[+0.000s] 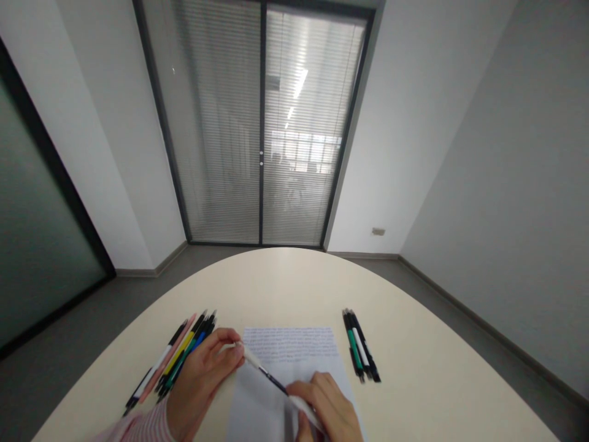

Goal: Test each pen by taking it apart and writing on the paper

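Above a sheet of paper (294, 344) with handwritten lines across its upper part, both hands hold a white pen (252, 357). My left hand (205, 371) pinches the pen's upper left end between thumb and fingertips. My right hand (329, 408) grips a white part at the lower right. A thin dark section shows between the two white parts. Beside my left hand lies a row of pens (177, 359) in black, white, pink, yellow, green and blue, partly hidden by that hand.
Right of the paper, a small group of black, green and white pens (360, 347) lies on the round pale table (442, 368). Behind the table's far edge stand a glass partition with blinds (225, 153) and white walls.
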### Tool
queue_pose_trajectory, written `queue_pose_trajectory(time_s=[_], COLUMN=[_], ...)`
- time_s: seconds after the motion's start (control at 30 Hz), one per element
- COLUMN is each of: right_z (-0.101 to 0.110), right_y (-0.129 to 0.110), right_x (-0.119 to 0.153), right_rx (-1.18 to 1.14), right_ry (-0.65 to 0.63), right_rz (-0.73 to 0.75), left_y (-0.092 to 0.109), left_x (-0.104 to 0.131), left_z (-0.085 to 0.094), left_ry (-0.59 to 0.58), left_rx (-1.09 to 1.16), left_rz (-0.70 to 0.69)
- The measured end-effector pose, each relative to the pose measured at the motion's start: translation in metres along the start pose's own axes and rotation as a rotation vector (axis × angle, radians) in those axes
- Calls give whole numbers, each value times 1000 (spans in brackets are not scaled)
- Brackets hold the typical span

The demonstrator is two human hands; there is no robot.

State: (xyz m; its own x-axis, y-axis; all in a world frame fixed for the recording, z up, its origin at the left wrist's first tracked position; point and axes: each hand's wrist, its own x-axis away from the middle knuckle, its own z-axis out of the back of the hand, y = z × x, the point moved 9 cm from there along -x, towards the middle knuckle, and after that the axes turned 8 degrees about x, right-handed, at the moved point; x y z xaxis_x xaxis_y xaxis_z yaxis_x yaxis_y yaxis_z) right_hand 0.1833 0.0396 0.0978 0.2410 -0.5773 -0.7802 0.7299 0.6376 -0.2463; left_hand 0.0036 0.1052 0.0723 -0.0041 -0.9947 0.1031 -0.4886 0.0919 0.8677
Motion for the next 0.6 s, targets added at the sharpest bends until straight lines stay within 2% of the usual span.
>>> queue_pose_trajectory(time_s=[0.27, 0.4, 0.47, 0.6], right_z=[4, 1, -2, -8], right_y=[-3, -2, 2, 15], right_x=[-3, 0, 2, 8], right_rx=[-32, -46, -67, -158], right_ry=[37, 36, 12, -41], right_rz=[12, -1, -55, -220], left_y=[-2, -9, -10, -9], left_x=[2, 0, -1, -2], left_z=[-1, -4, -4, -2], left_ry=[-48, -137, -169, -157], left_rx=[-154, -235, -250, -226], left_rz=[-80, -57, -47, -24])
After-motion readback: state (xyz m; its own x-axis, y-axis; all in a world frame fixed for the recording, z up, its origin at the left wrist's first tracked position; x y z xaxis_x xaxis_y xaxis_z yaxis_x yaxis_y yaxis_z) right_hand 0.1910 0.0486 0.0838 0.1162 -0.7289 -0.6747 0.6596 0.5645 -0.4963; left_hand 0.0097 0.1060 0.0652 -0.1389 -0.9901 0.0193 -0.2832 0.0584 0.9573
